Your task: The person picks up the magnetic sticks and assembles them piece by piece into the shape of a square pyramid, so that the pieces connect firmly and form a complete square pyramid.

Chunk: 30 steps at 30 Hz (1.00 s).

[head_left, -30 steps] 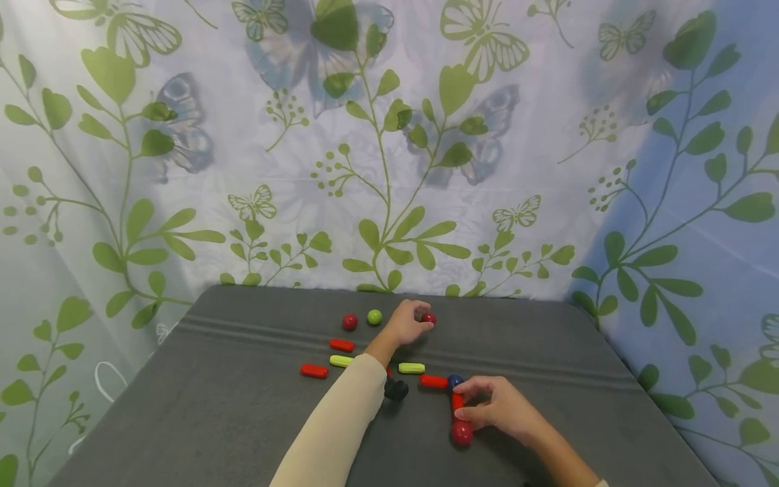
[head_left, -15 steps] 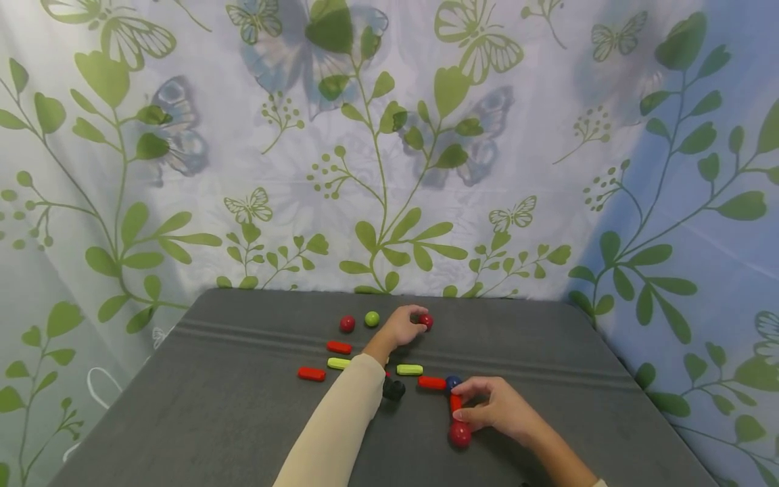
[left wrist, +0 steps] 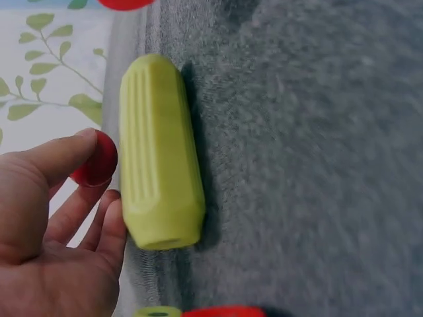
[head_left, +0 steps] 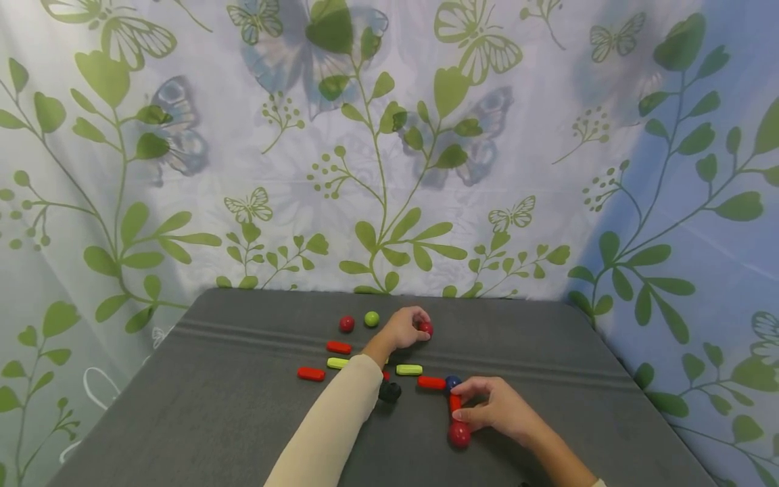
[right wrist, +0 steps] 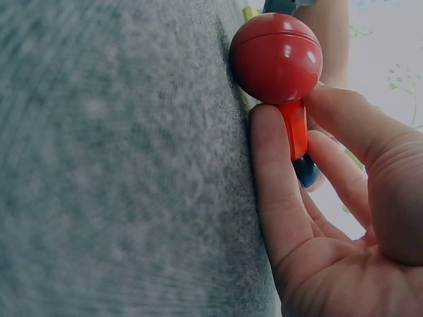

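Note:
Far back on the table, my left hand (head_left: 406, 329) pinches a small red ball (head_left: 427, 329) between thumb and fingers; the left wrist view shows the same red ball (left wrist: 99, 162) at the fingertips. Closer to me, my right hand (head_left: 498, 407) holds a red rod (head_left: 455, 404) between thumb and fingers. One end of this rod carries a larger red ball (right wrist: 276, 58), the other a blue ball (head_left: 452, 383). From the blue ball a second red rod (head_left: 431, 383) points left. The right fingers partly hide the held rod.
Left of my left forearm lie another red ball (head_left: 347, 324), a green ball (head_left: 372, 318), red rods (head_left: 311, 373) and a yellow-green rod (head_left: 338, 363). Another yellow-green rod (head_left: 409, 370) lies between the hands. A patterned curtain (head_left: 389, 169) hangs behind the grey table (head_left: 201, 412).
My left fingers have come round the far red ball, which has shifted slightly toward me. My right hand stays on the joined rods and balls.

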Available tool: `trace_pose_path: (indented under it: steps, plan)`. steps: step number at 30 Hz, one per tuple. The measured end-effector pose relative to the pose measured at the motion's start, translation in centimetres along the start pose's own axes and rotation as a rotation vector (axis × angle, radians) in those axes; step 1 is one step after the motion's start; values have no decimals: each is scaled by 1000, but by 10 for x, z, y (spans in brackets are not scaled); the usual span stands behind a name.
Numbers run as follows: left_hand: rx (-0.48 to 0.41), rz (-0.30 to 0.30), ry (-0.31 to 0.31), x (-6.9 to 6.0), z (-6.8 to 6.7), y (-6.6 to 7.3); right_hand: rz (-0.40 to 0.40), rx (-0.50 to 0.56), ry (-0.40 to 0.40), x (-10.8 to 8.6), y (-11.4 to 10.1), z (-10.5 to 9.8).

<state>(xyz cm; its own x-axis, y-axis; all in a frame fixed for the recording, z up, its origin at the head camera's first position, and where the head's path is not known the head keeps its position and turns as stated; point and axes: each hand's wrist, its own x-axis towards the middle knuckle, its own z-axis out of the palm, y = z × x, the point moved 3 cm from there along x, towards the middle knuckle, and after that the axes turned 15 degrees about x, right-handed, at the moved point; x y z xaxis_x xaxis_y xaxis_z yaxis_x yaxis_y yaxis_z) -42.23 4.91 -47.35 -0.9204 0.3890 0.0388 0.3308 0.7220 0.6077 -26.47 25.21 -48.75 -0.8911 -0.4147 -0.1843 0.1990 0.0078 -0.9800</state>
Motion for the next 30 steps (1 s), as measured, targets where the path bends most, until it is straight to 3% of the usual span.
trace_pose_path:
  steps: [15, 21, 30]
  plan:
    - [3, 108, -5, -27, -18, 11, 1, -29, 9, 0, 0, 1]
    - [-5, 151, -3, -47, -21, 18, -5, -48, 17, -3, -1, 0]
    - [61, 189, 4, -83, -24, 24, -4, -45, 11, -7, 2, -3]
